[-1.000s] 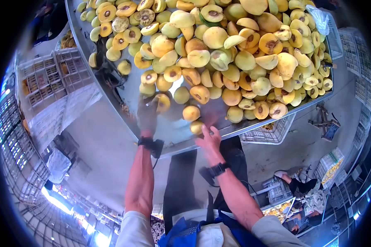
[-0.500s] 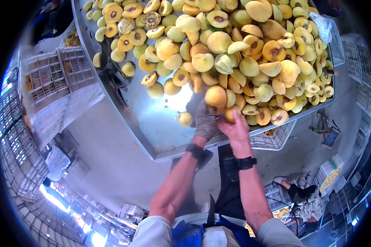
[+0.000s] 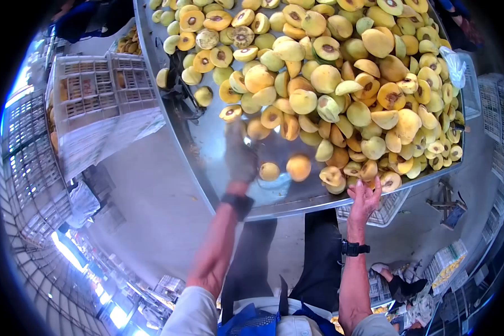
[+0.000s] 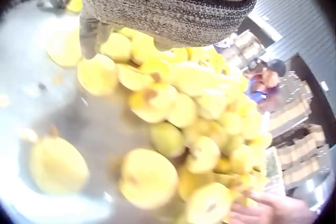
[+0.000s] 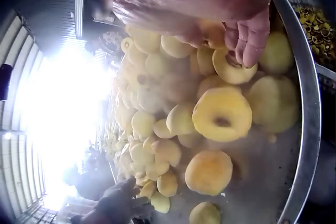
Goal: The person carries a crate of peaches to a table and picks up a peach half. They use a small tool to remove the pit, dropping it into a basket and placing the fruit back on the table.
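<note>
Halved yellow peaches [image 3: 325,78] lie heaped on a metal table [image 3: 204,151], many with the brown pit hollow showing. My left hand [image 3: 241,154], in a grey knitted glove and blurred, reaches over the table at the heap's left edge. In the left wrist view a straight gloved finger [image 4: 88,37] points down right at a peach half [image 4: 98,74]. My bare right hand [image 3: 365,197] is at the table's front edge, its fingers and thumb around a peach half [image 5: 212,32]. Two loose peaches, a larger orange one [image 3: 298,168] and a smaller one [image 3: 269,171], lie between the hands.
A raised metal rim [image 3: 280,210] runs along the table's front. Stacked plastic crates [image 3: 103,95] stand to the left. A white crate [image 3: 392,207] sits beneath the front edge, with a small wooden stool [image 3: 447,204] to its right. A clear plastic bag [image 3: 453,67] hangs at the far right.
My hands came together at the heap's front, then parted: the left moved left and forward, the right moved right along the edge. The orange peach now lies loose between them.
</note>
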`<state>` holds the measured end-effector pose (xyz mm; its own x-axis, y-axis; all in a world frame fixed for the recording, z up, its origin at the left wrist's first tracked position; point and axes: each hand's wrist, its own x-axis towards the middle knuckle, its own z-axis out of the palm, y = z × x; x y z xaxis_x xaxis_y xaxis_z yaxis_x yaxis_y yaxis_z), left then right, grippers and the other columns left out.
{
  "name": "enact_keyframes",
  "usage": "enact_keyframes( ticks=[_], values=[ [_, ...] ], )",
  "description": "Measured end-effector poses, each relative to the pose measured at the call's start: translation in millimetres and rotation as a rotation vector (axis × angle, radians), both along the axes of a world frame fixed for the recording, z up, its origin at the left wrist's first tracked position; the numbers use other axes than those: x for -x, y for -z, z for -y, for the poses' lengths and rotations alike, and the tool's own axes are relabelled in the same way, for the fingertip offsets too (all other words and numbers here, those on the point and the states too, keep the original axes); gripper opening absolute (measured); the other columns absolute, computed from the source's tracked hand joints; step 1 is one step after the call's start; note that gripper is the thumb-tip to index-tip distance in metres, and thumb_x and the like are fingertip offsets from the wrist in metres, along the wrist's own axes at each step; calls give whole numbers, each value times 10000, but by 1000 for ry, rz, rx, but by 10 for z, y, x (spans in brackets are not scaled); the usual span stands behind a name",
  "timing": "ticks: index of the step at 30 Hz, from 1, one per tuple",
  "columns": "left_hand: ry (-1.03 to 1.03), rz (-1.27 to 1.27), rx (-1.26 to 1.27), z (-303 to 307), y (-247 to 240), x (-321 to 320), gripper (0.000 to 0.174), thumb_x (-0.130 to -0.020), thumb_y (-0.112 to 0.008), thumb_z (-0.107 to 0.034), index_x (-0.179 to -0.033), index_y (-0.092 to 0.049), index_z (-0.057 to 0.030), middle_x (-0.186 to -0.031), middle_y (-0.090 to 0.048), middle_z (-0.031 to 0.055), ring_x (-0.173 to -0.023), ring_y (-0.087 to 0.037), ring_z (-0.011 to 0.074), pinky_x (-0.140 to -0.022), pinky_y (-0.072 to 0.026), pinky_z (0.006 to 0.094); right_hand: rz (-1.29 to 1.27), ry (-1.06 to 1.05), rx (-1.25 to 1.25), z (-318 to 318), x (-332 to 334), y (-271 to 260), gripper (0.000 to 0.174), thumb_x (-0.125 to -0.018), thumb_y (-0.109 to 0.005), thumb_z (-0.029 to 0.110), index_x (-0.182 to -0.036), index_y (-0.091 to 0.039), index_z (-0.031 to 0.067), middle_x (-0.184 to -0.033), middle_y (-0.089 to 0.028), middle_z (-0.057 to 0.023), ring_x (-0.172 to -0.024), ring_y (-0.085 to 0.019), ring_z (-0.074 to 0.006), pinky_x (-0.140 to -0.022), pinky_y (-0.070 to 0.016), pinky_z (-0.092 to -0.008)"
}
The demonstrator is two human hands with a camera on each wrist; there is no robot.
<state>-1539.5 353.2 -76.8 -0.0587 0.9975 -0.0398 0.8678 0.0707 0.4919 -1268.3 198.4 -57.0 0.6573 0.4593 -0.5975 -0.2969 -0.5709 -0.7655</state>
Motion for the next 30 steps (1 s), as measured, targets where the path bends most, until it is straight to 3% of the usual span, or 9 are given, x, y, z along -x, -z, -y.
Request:
enact_keyframes(
  ticks=[2,8,13,14,15,18,23,26,30],
  values=[
    [-137,-55,129,-371,211,309,681,-880,-768,-203,-1473,-467,-58,-1458,-506,208,-1303,-537,370,-1080,-449,412,-1,0,13,-3,-18,115,630,-1003,-614,106,-1534,-283,37,-1206,-594,-164,-986,-636,-216,-838,-575,-351],
    [-226,218,249,-701,533,220,795,-839,-810,-304,-1507,-438,-86,-1316,-617,222,-1189,-622,393,-994,-493,432,104,-78,-27,80,-88,382,647,-1005,-621,118,-1542,-275,21,-1269,-588,-194,-1047,-634,-233,-857,-582,-358],
    [-303,553,328,-538,350,-379,681,-871,-768,-226,-1473,-480,-87,-1320,-602,204,-1160,-624,388,-998,-487,432,110,-89,-14,70,-73,371,698,-1008,-626,126,-1567,-226,6,-1290,-578,-198,-1096,-624,-245,-891,-576,-371],
    [-206,280,350,-477,684,-391,579,-907,-725,-176,-1436,-508,-84,-1291,-622,179,-1148,-635,351,-996,-489,417,131,-99,-31,111,-85,425,702,-1007,-626,122,-1570,-221,10,-1283,-578,-195,-1089,-624,-242,-880,-579,-366],
    [-197,308,189,-461,684,-522,487,-907,-741,-186,-1349,-575,-67,-1168,-679,187,-1097,-667,320,-943,-514,397,155,-106,-47,107,-80,453,707,-1006,-626,117,-1573,-216,15,-1277,-579,-192,-1082,-625,-240,-869,-582,-361],
    [-314,522,89,-491,640,-733,431,-926,-698,-123,-1337,-589,-53,-1194,-684,154,-1067,-677,265,-922,-528,370,129,-103,3,115,-86,427,712,-1005,-625,107,-1575,-209,16,-1260,-581,-186,-1058,-624,-232,-845,-587,-351],
    [-121,690,47,-756,362,-807,371,-949,-633,-66,-1319,-618,-33,-1227,-680,108,-1057,-651,183,-930,-534,312,155,-127,-12,136,-64,459,721,-1003,-628,106,-1579,-203,20,-1248,-582,-185,-1039,-623,-231,-845,-593,-358],
    [-90,822,129,-1074,-223,-1369,384,-937,-660,-89,-1316,-620,-49,-1224,-678,139,-1022,-675,240,-889,-545,347,192,-152,13,116,-79,432,733,-1000,-638,131,-1579,-204,15,-1233,-580,-192,-1033,-620,-240,-843,-594,-367],
    [95,513,-118,-1301,-135,-1727,431,-908,-701,-103,-1322,-595,-50,-1147,-674,132,-987,-669,271,-885,-542,368,183,-182,10,110,-100,382,739,-997,-644,142,-1576,-205,5,-1226,-579,-193,-1025,-621,-242,-837,-595,-363]
  ],
)
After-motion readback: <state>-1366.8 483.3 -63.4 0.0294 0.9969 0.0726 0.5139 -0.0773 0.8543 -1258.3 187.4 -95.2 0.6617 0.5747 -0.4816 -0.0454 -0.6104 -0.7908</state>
